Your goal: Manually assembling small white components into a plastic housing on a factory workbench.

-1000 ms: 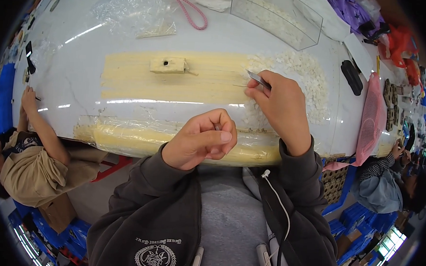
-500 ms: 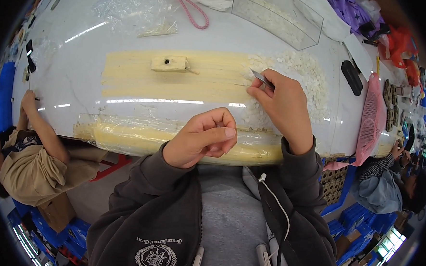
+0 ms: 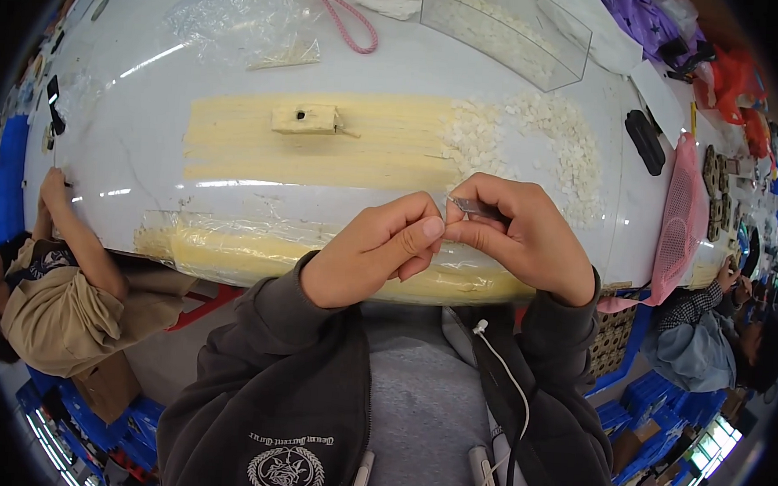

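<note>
My right hand is closed around a slim, pointed grey metal tool, whose exact kind I cannot make out. Its tip meets the fingertips of my left hand. That hand is pinched, thumb against forefinger, and whatever lies between them is too small or hidden. Beyond both hands, pale yellow strips of tape lie on the white table. A small cream block with a dark hole rests on the strips. Many small white flakes are scattered past my right hand.
A clear plastic box of white pieces stands at the back, near a pink braided loop and clear plastic bags. Rightward lie a black case and a pink mesh bag. People sit at both sides, including one in a tan shirt.
My right hand has come back from the flakes toward me with the metal tool and now meets my left hand. The left hand has shifted slightly right.
</note>
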Demonstrator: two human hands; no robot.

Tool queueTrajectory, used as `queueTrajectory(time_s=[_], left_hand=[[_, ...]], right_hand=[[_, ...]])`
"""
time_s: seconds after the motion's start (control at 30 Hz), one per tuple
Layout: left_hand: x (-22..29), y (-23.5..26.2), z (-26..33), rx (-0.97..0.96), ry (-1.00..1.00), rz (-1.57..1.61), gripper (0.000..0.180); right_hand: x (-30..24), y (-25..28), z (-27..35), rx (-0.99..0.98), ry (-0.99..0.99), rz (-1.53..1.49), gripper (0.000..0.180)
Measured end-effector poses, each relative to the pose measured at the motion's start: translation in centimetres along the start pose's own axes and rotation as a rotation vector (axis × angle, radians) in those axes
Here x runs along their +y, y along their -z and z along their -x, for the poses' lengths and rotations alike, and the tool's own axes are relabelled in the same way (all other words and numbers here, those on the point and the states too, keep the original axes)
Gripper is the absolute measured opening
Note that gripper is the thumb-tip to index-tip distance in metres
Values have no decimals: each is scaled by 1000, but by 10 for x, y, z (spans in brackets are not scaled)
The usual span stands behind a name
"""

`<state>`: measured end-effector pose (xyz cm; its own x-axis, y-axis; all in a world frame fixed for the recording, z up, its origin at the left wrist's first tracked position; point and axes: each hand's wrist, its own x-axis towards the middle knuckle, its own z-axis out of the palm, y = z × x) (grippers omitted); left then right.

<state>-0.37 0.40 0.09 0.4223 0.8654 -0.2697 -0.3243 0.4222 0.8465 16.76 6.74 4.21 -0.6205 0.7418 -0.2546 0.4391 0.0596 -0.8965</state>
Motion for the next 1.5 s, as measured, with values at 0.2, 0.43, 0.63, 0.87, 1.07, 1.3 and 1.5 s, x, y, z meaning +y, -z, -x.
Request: queueTrajectory(time_s=[0.2,0.43,0.63,0.87,1.07,1.3,1.5], left_hand=[[-1,6,-1,-120,40,173,15],[-4,4,-3,-100,-53,397,13],[1,1,-2,-127,-37,606,13],[-10,8,-3,-312,-58,709,21],[-12,7,-3,-299,-43,698,20],[-16,6,-4,-333,-50,726,19],[-12,1,-4,-303,-47,700,19]], right_hand=[[1,-4,5,11,-5,-152,9],[11,-26,11,225,172,-299,19],[13,-33,18,244,297,-210,31],[13,-31,20,178,345,-220,36],[14,-30,23,166,330,-220,37],[16,-28,25,151,316,-228,37],[18,-27,26,147,319,-261,37]])
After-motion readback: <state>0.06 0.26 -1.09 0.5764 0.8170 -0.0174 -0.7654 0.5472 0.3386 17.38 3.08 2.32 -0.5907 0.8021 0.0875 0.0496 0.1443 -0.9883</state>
